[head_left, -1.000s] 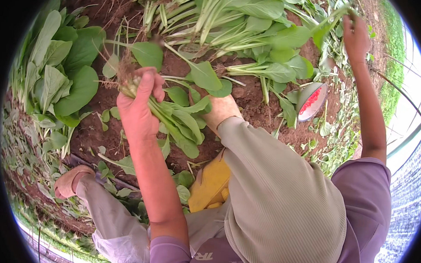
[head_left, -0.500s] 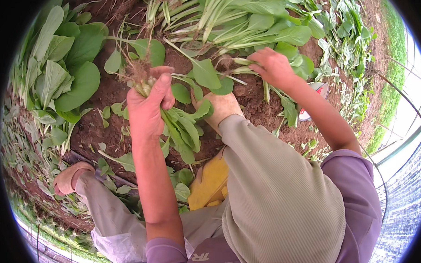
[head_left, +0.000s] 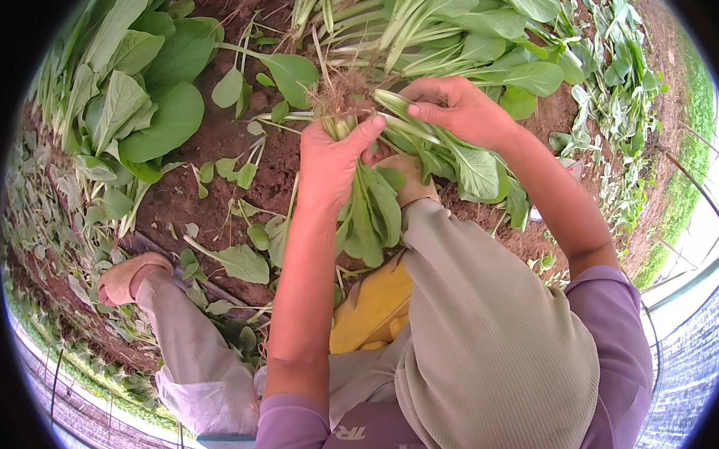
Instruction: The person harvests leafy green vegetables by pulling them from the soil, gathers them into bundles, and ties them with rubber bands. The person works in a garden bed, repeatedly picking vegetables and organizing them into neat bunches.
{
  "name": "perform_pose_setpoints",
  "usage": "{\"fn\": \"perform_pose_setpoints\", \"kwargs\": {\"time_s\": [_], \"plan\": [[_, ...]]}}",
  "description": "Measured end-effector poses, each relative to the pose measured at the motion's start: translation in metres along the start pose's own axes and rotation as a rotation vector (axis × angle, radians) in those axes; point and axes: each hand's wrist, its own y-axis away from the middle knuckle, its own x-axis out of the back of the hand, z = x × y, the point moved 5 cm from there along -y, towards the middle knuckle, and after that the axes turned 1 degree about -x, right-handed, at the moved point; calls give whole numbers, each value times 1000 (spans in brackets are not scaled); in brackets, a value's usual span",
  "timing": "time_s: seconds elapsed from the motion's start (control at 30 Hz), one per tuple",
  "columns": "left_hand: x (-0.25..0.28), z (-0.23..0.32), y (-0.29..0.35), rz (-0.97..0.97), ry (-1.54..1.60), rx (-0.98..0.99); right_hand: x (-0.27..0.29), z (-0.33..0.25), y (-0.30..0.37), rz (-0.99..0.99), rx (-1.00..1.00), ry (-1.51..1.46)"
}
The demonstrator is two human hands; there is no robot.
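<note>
My left hand (head_left: 334, 164) is closed round a bunch of leafy greens (head_left: 372, 213), its roots (head_left: 340, 93) sticking up past my thumb and its leaves hanging below. Close beside it on the right, my right hand (head_left: 454, 109) grips another leafy green plant (head_left: 457, 153), whose pale stem end points toward the roots of the bunch. The leaves of that plant trail down to the right, over my foot. Just beyond both hands lies a large pile of pulled greens (head_left: 429, 37), pale stems toward me.
A heap of broad-leaved greens (head_left: 135, 82) lies at the left. Loose leaves (head_left: 243, 260) are scattered on the brown soil (head_left: 219, 152). Something yellow (head_left: 372, 308) sits between my legs. Wilted leaves (head_left: 608, 122) form a strip on the right, beside a grass edge (head_left: 686, 157).
My left hand has moved right with its bunch, close to my right hand. My right hand has lifted a plant from the near edge of the pile and turned it toward the bunch.
</note>
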Motion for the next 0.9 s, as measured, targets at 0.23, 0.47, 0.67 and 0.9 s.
{"fn": "perform_pose_setpoints", "kwargs": {"time_s": [0.23, 0.47, 0.67, 0.9], "plan": [[4, -7, -9, 74, 33, -45, -10, 3, 3, 131, 133, 293], [-3, -7, -13, 68, 107, -56, -17, 14, -4, 181, 146, 234], [-6, -5, -9, 16, 223, -62, -11, -11, -11, 16, 216, 61], [-5, -7, -12, 32, 239, -33, -23, -18, -5, -24, 191, 52]]}}
